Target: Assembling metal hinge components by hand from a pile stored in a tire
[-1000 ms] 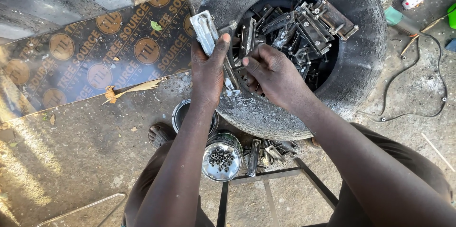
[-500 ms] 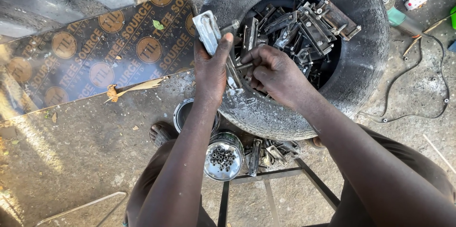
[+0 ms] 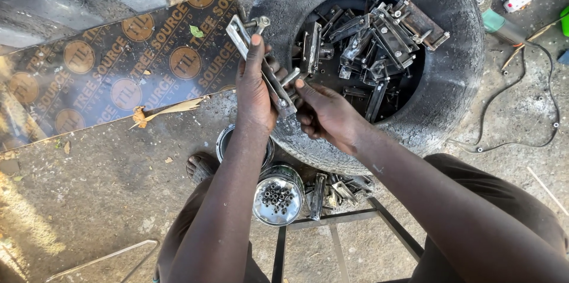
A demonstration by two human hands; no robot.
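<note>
— What have you got in the hands from where you sit?

— I see my left hand wrapped around a long flat metal bracket, fingers closed on it, forefinger laid straight up along its face; the bracket runs slantwise from upper left to lower right, over the near rim of an old tyre lying flat on the ground; a small bolt sticks out at its upper end.

— And the other hand?

— My right hand is at the bracket's lower end, fingers curled and pinched on that end; I cannot tell exactly which small part they grip, my own knuckles hide it.

— Where does the rest of the metal sit?

— Inside the tyre's hollow lies a heap of similar brackets, grey and dark, piled every which way; a few more pieces lie on the ground just beside the tyre's near edge, next to a round tin holding small dark tubes; a second tin is partly hidden under my left forearm.

— Anything else about?

— A dark printed board lies left of the tyre; a black cable loops on the ground to the right; a metal frame stands below my arms.
</note>
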